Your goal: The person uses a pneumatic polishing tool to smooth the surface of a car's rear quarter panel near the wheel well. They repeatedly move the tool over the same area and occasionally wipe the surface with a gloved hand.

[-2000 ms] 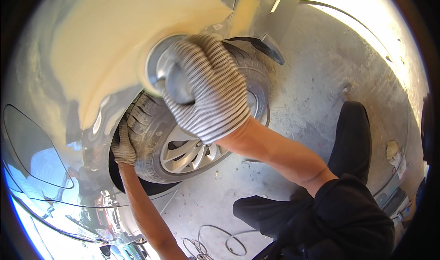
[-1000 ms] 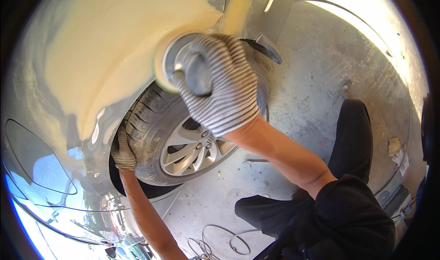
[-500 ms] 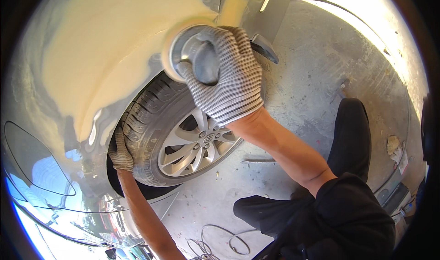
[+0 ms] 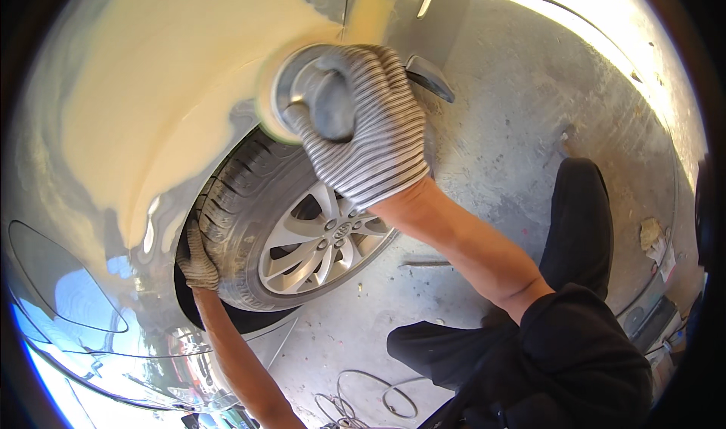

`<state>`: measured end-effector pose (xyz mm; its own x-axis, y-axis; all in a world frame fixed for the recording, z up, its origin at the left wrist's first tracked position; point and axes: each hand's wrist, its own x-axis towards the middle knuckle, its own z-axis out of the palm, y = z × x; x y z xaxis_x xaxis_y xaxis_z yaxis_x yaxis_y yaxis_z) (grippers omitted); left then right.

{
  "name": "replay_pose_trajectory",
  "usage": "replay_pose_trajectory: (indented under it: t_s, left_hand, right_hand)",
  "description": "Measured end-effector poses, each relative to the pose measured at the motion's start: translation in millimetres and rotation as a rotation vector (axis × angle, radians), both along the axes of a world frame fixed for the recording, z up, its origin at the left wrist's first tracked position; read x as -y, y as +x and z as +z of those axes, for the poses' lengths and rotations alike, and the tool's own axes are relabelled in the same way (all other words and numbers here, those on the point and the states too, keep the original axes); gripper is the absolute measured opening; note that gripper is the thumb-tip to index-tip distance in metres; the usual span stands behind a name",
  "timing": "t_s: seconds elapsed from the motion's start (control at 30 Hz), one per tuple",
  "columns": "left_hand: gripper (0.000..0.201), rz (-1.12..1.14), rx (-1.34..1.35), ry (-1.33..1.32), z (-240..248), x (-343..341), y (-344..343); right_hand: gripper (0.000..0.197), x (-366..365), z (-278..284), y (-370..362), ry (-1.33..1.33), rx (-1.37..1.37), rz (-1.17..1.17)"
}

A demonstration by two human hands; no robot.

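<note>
My right hand [image 4: 370, 123], in a grey-striped glove, is closed over the top of a round palm sander [image 4: 333, 110]. The sander's disc, smeared by motion, lies against the car's body panel just above the wheel arch, at the edge of a broad yellowish filler patch [image 4: 144, 89]. Low on the left, my gloved left hand [image 4: 198, 266] reaches into the gap between the arch and the tyre [image 4: 227, 232]. Its visible fingers stretch upward along the tread; the fingertips are partly hidden in the shadow. Nothing shows in that hand.
The silver alloy wheel [image 4: 325, 236] stands below the arch. A dark flap-like piece [image 4: 429, 77] juts from the panel beyond my right hand. A thin rod [image 4: 425, 263] and a coiled hose [image 4: 363, 399] lie on the concrete floor [image 4: 499, 126]. My dark-trousered legs are at the right.
The view has shifted slightly, so the panel and filler sit a little further left in the picture. The sander stays against the panel above the arch; my left hand stays by the tyre.
</note>
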<state>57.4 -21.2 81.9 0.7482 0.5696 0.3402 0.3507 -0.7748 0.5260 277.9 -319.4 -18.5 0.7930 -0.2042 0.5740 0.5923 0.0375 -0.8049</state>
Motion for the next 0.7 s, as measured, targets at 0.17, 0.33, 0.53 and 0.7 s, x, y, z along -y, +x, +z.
replay_pose_trajectory:
  t_s: [0.17,0.33,0.53,0.7]
  left_hand:
    - [0.049,-0.033,0.05,-0.024,-3,-8,-4]
    - [0.048,-0.046,0.005,-0.073,0,-11,-3]
    - [0.05,-0.046,0.024,-0.005,1,10,4]
    - [0.051,-0.012,0.017,-0.044,2,-3,-1]
  right_hand:
    - [0.055,-2,-6,1,-0.049,-0.034,0.015]
    - [0.053,14,-23,17,-0.049,-0.107,-0.046]
    - [0.05,10,-17,13,-0.017,-0.043,-0.017]
    - [0.051,18,-33,26,0.002,-0.128,-0.052]
